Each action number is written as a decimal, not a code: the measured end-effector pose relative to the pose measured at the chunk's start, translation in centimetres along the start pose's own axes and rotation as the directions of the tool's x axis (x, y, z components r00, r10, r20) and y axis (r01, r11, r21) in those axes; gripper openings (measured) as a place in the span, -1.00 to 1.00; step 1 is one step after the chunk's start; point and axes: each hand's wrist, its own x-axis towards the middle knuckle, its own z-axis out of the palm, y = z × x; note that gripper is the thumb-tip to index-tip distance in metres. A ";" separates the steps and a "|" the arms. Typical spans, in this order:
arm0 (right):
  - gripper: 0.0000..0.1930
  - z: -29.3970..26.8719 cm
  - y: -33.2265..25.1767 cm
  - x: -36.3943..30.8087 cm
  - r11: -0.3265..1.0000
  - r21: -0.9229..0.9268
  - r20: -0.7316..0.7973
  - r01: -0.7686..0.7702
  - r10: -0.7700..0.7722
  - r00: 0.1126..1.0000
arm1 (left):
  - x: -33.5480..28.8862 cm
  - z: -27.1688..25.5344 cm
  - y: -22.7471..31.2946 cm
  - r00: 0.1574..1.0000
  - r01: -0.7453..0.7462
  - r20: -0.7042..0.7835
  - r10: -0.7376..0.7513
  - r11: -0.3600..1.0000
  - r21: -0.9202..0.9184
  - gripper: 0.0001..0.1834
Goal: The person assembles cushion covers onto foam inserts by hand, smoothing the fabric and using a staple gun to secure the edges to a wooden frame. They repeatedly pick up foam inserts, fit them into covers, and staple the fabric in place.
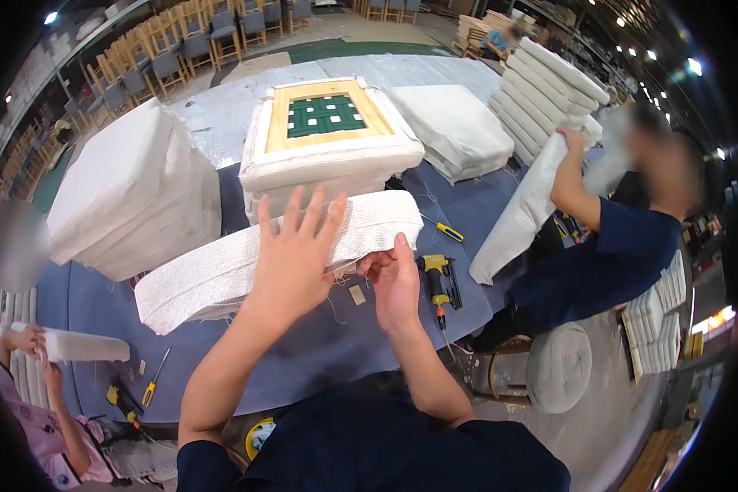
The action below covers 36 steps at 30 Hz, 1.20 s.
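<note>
Seat cushion (221,266) covered along its visible side, underside finish hidden; left hand (293,264) spread-fingered on it, right hand (394,287) fingers curled at its edge, grip unclear.

Behind the left fingers (311,215) lie a long white fabric cushion (201,275), then a boxy white cushion stack (336,166); right of the right fingers (403,251), a yellow-black pistol-shaped nailer (437,277).

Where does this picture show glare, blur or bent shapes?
Head view: the row of chairs curves along the black rim; a ceiling lamp glares at upper right; a co-worker's head is blurred; the left hand and the white cushion behind it look clear.
</note>
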 end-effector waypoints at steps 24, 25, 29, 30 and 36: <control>-0.71 -2.3 1.9 7.6 0.982 -0.115 -0.156 0.148 -0.165 0.974 | 8.7 7.3 -2.1 0.947 -0.239 -0.227 0.229 0.971 -0.018 -0.27; -0.70 -2.6 2.4 7.7 0.976 -0.142 -0.160 0.166 -0.188 0.969 | 8.9 7.2 -2.2 0.950 -0.237 -0.217 0.223 0.971 -0.040 -0.25; -0.61 -2.8 2.7 11.5 0.947 -0.248 -0.107 0.202 -0.234 0.966 | 11.2 6.9 -2.3 0.947 -0.206 -0.257 0.194 0.978 -0.022 -0.14; -0.60 -2.7 2.8 12.0 0.947 -0.241 -0.100 0.212 -0.242 0.965 | 11.7 6.9 -2.5 0.953 -0.212 -0.223 0.205 0.977 -0.004 -0.13; -0.58 -4.2 3.4 14.8 0.938 -0.241 -0.059 0.247 -0.269 0.961 | 13.7 8.2 -2.8 0.963 -0.232 -0.128 0.239 0.970 0.066 -0.12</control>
